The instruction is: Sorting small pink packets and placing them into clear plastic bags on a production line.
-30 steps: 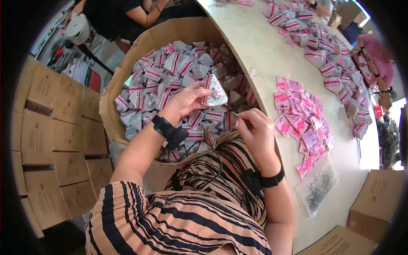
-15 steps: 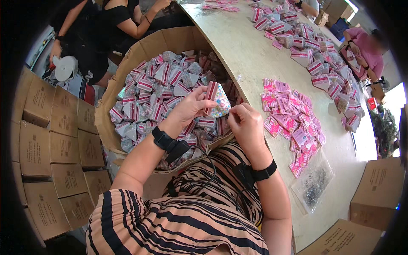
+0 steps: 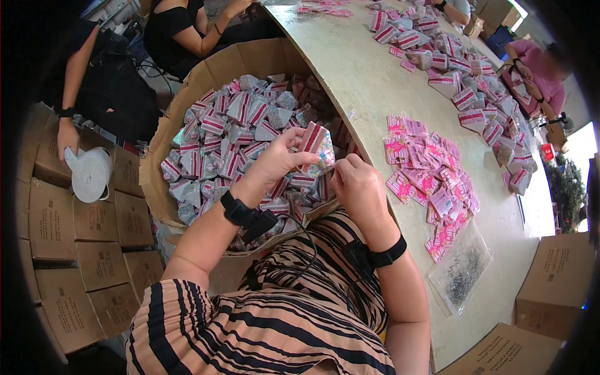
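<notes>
Over the large carton [image 3: 164, 134], my left hand [image 3: 282, 156] grips a wedge-shaped packet [image 3: 326, 154] with a red, white and pink striped side. Multicoloured bits show through its clear face. My right hand [image 3: 359, 186] is closed in a pinch by the packet's lower right edge. Anything between those fingertips is too small or hidden to tell. Many similar striped packets [image 3: 225, 134] fill the carton below my hands.
Pink printed cards [image 3: 428, 165] and a clear bag of small dark pieces [image 3: 461, 275] lie on the table [image 3: 350, 75] at right. More packets [image 3: 465, 100] are heaped farther off. Brown boxes [image 3: 53, 212] are stacked at left, where a person's hand [image 3: 67, 139] holds a white jug [image 3: 92, 175].
The packet has turned slightly in my left hand, showing more of its striped side. My right hand has shifted a little left. A person's white jug has moved nearer, over the boxes.
</notes>
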`<state>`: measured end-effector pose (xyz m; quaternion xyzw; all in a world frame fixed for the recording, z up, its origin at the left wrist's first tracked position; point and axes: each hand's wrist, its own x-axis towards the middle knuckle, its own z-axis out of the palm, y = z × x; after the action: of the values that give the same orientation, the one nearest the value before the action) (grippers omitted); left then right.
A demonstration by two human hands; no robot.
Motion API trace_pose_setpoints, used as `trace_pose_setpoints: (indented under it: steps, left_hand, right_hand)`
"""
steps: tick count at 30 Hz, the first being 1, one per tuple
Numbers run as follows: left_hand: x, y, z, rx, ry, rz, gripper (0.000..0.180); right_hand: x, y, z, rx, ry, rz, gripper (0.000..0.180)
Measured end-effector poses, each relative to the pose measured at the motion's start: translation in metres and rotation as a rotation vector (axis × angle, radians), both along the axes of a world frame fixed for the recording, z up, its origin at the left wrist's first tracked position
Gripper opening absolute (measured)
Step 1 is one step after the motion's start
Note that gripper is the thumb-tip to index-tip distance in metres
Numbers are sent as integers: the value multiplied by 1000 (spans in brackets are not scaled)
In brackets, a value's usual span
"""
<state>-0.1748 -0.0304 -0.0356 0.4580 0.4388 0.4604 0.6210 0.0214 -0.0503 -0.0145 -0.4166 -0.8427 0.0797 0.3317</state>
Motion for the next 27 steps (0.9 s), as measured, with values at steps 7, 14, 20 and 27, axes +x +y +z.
trace_pose_setpoints:
  steps: [7, 14, 20, 27]
  left_hand:
    - [-1, 2, -2, 67, 106, 5, 48]
    - [-1, 4, 9, -55, -38, -71, 44]
    - [4, 2, 11, -97, -35, -126, 42]
    - [6, 5, 14, -83, -47, -122, 46]
  right_hand:
    - [6, 3, 3, -21, 30, 44, 9]
    - [29, 16, 11, -940, 913, 190, 8]
    - [23, 12, -1, -978, 986, 186, 9]
    - [20, 14, 4, -1016, 784, 86, 16]
